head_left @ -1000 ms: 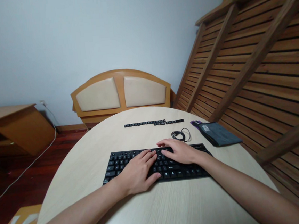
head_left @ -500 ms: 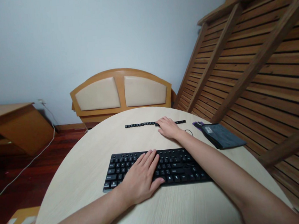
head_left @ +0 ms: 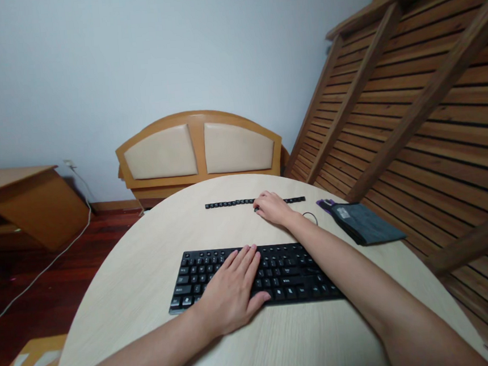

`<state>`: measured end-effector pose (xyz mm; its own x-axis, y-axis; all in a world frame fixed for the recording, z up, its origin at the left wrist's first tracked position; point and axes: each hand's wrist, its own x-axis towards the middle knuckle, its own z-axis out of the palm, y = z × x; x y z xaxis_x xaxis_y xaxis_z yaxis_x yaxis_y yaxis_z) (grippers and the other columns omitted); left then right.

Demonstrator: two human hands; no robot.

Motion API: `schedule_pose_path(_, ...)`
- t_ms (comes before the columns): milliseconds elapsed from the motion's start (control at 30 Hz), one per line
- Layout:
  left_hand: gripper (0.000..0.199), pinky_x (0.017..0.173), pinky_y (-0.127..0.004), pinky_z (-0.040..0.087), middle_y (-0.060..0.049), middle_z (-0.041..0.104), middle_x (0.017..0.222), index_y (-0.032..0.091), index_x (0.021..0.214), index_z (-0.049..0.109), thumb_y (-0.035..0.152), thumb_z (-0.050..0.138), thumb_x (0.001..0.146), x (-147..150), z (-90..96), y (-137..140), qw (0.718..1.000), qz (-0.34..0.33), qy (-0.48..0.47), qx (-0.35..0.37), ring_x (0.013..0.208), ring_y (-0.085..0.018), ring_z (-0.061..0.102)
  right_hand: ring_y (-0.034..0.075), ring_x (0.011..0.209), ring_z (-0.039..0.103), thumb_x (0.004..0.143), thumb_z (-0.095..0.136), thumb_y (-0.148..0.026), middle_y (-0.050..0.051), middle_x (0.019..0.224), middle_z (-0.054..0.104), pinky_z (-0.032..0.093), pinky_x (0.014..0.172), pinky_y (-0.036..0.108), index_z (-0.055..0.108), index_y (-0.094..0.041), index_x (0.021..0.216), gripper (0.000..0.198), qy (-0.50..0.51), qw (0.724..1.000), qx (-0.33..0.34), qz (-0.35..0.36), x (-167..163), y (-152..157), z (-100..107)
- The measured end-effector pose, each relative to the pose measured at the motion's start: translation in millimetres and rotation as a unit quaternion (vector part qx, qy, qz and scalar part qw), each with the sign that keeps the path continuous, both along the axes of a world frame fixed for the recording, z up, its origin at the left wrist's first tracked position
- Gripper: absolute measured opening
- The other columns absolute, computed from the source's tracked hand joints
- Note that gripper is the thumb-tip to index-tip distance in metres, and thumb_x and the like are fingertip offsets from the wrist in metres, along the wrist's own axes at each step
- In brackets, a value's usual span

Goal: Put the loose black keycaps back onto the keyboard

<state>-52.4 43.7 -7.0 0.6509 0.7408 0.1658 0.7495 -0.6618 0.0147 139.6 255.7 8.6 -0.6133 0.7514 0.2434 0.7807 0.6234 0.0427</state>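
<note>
A black keyboard [head_left: 293,279] lies on the round pale table [head_left: 148,259] in front of me. My left hand [head_left: 233,286] rests flat on its middle keys, fingers stretched out and thumb to the side. Beyond the keyboard, small black keycaps [head_left: 222,204] lie in a long row. My right hand [head_left: 272,208] is at this row and covers part of it. Its fingers are pinched on a small black keycap [head_left: 256,208], mostly hidden by the fingertips, just on the near side of the row.
A dark grey cloth pouch [head_left: 369,223] with purple ends lies at the table's right edge. A thin black loop [head_left: 311,217] sits beside my right wrist. Slatted wooden panels [head_left: 413,122] lean at the right, and a headboard [head_left: 200,147] stands behind the table.
My right hand has drawn its fingers together and pulled a keycap slightly out of the row towards me. My left hand stays on the keyboard. The view has shifted slightly.
</note>
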Motion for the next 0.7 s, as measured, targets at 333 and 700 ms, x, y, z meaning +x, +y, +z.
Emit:
schedule_pose_path(333,0.072,0.121,-0.047,0.026,-0.019,0.030,0.160,0.009,0.153,0.031,0.060,0.031,0.103,-1,-6.7,0,0.999,-0.004,-0.040,0.021,0.149,-0.030,0.027,0.023,0.109,0.065,0.090,0.060,-0.019,0.007,0.115,0.074,0.045,0.096,0.034,0.073,-0.021,0.111,0.025,0.099,0.990,-0.093,0.042,19,-62,18)
schedule_pose_path(700,0.072,0.120,-0.046,0.028,-0.018,0.036,0.157,0.007,0.152,0.034,0.059,0.034,0.102,-1,-3.8,0,0.999,0.001,-0.039,0.018,0.146,-0.030,0.033,0.021,0.101,0.070,0.089,0.065,-0.026,0.004,0.108,0.077,0.050,0.093,0.031,0.076,-0.023,0.107,0.022,0.154,0.933,-0.295,0.134,38,-121,34)
